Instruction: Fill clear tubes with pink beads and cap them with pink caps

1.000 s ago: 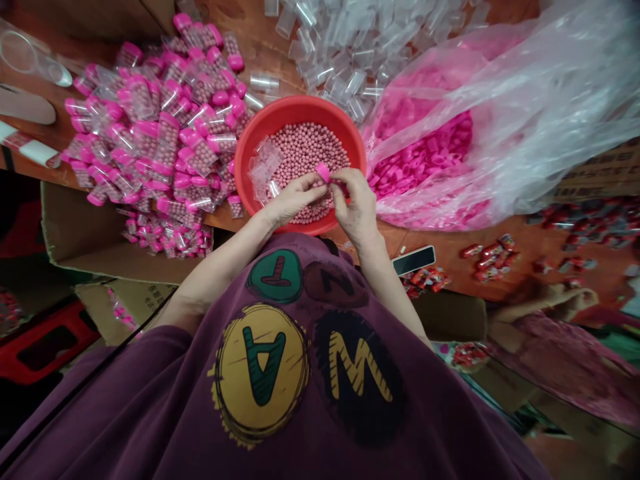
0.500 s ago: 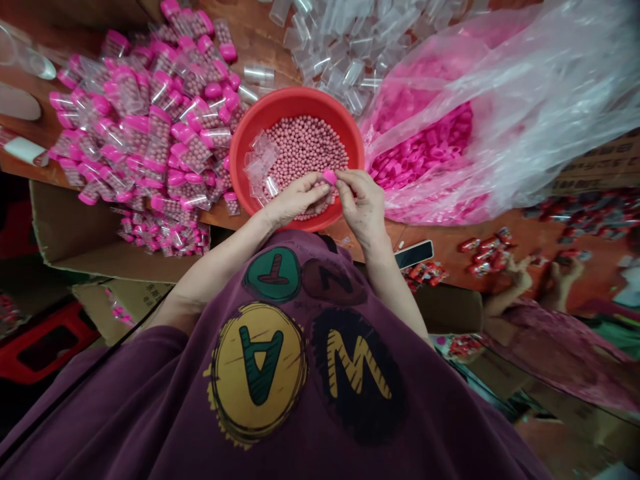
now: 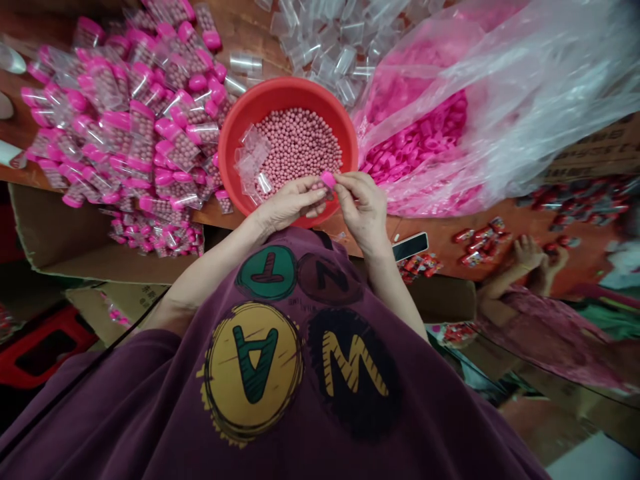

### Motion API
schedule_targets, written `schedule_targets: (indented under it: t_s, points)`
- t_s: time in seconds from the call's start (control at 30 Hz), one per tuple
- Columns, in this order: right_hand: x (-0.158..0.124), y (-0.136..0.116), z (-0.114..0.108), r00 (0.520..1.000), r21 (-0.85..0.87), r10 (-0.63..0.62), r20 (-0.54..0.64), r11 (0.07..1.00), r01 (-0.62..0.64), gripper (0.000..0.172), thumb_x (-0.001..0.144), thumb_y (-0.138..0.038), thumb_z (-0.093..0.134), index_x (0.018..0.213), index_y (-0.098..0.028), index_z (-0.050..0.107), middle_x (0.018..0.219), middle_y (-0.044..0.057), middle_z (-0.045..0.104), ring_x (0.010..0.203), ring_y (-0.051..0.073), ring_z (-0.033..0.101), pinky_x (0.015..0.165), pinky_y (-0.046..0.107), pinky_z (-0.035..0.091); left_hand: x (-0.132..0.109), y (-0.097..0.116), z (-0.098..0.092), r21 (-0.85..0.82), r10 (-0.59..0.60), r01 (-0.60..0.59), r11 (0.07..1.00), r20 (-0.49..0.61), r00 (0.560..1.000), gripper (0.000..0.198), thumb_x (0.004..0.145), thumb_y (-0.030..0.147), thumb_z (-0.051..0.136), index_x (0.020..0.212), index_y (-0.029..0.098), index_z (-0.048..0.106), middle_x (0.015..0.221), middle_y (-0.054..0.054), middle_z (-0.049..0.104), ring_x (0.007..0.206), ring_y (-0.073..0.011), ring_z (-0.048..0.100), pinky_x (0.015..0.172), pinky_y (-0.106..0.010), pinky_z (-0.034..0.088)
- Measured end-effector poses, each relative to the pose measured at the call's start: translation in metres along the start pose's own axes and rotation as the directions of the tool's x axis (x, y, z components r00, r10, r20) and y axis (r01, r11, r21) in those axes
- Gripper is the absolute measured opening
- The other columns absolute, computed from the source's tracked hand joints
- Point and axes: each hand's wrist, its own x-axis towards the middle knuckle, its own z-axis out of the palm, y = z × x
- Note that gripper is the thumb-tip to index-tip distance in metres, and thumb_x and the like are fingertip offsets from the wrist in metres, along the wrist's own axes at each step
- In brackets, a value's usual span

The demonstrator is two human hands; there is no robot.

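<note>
My left hand (image 3: pixel 287 203) and my right hand (image 3: pixel 364 208) meet over the near rim of a red bowl (image 3: pixel 235 130) full of small pink beads (image 3: pixel 300 143). Between the fingertips of both hands sits a small tube with a pink cap (image 3: pixel 328 179). The left fingers curl around the tube body, mostly hidden. The right thumb and fingers pinch at the cap. A few clear little bags (image 3: pixel 253 157) lie inside the bowl at its left side.
A heap of filled pink-capped tubes (image 3: pixel 130 127) lies left of the bowl. Empty clear tubes (image 3: pixel 330 40) lie behind it. A big clear bag of pink caps (image 3: pixel 425 143) lies at the right. A phone (image 3: pixel 410 246) lies by my right wrist. Another person's hands (image 3: pixel 533 257) work at the far right.
Both hands have stayed together on the capped tube over the bowl's near rim. The view has shifted slightly, and the other person's hands at the far right have come into clearer sight.
</note>
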Motion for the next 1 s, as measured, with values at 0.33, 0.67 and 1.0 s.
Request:
schedule_targets:
  t_s: [0.33,0.67,1.0]
  points:
    - [-0.006,-0.005,-0.013,0.995,-0.049,0.057,0.078,0.997,-0.053,0.033,0.115,-0.045,0.056,0.127,-0.029,0.082,0.117,0.008,0.081,0.11,0.027,0.076,0.101,0.053,0.066,-0.002,0.004,0.006,0.117,0.017,-0.023,0.993,0.047,0.999,0.026,0.1,0.042,0.084,0.104,0.018,0.074,0.09,-0.003,0.075,0.067,-0.007,0.062,0.065,-0.02,0.052]
    - [-0.003,-0.017,-0.024,1.0,0.001,-0.004,0.026,1.0,0.004,0.031,0.114,-0.047,0.06,0.125,-0.03,0.083,0.115,0.007,0.081,0.107,0.026,0.076,0.099,0.051,0.065,-0.012,0.026,0.01,0.3,0.102,-0.135,0.944,0.124,0.987,0.037,0.1,0.054,0.079,0.105,0.019,0.072,0.094,-0.005,0.074,0.07,-0.0094,0.062,0.064,-0.023,0.05]
    - [-0.004,-0.028,-0.014,0.998,0.075,0.07,-0.006,0.995,-0.069,0.029,0.113,-0.048,0.063,0.122,-0.03,0.082,0.107,0.005,0.078,0.098,0.022,0.074,0.095,0.047,0.065,0.003,0.01,0.014,0.896,0.404,-0.124,0.427,-0.066,0.912,0.024,0.094,0.037,0.082,0.094,0.024,0.062,0.082,-0.002,0.067,0.096,-0.024,0.069,0.083,-0.036,0.053]
